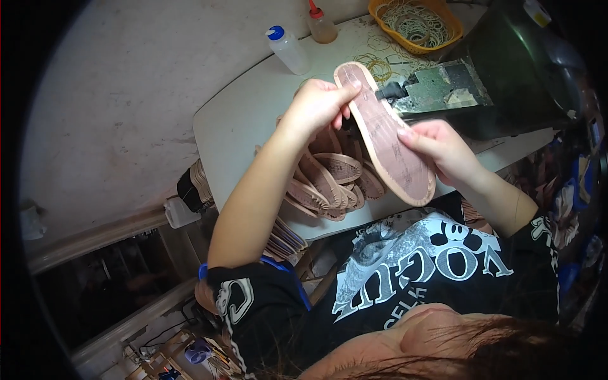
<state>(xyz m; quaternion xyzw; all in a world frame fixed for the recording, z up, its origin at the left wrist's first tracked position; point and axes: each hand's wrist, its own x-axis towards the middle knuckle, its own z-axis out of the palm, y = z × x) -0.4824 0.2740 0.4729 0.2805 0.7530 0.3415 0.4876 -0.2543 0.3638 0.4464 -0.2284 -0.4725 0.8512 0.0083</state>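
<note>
A brownish-pink shoe insole [386, 136] with a pale folded border is held up in front of me, slanting from upper left to lower right. Near its upper end, my left hand [322, 106] pinches the left edge, thumb on the face. My right hand [442, 149] grips the right edge lower down, its thumb also on the face and its fingers behind. Under my left forearm lies a heap of similar insoles [326, 180] with puckered edges. Just behind the held insole is a green machine [443, 92] with a dark metal part at its front.
The pale table [231, 136] carries a blue-capped bottle [288, 50], a red-tipped bottle [322, 26] and a yellow basket [416, 45] of thin cords. Loose cord rings [373, 66] lie by the machine. A white container [182, 212] stands off the table's left edge.
</note>
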